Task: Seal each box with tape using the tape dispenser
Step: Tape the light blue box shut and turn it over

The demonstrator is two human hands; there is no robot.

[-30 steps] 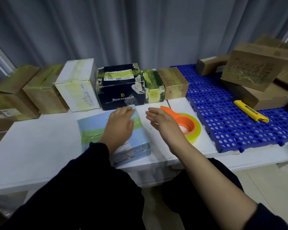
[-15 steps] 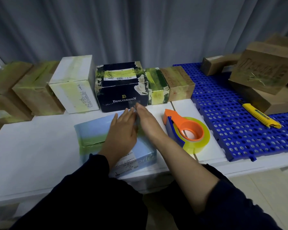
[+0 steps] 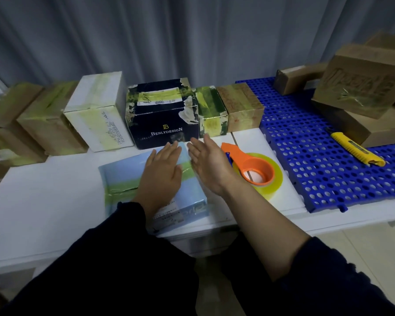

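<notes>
A flat light-blue box [image 3: 123, 172] lies on the white table [image 3: 43, 201] with a strip of yellowish tape across its top. My left hand [image 3: 162, 174] rests flat on the box, fingers spread, holding nothing. My right hand [image 3: 209, 165] lies open along the box's right edge, palm turned toward the box. Just right of that hand, the orange tape dispenser [image 3: 253, 167] with its roll of clear yellowish tape lies on the table, untouched.
A row of taped boxes lines the back: brown ones at left [image 3: 48, 119], a white one [image 3: 96, 112], a dark "Benlydesign" box [image 3: 162, 117], a green one [image 3: 211, 115], a brown one [image 3: 242, 108]. On the blue perforated mat [image 3: 306, 160] lie brown cardboard boxes [image 3: 363, 87] and a yellow utility knife [image 3: 356, 151].
My right hand moved from beside the dispenser over to the blue box's far right corner, then slid to its right edge. My left hand stayed flat on the box.
</notes>
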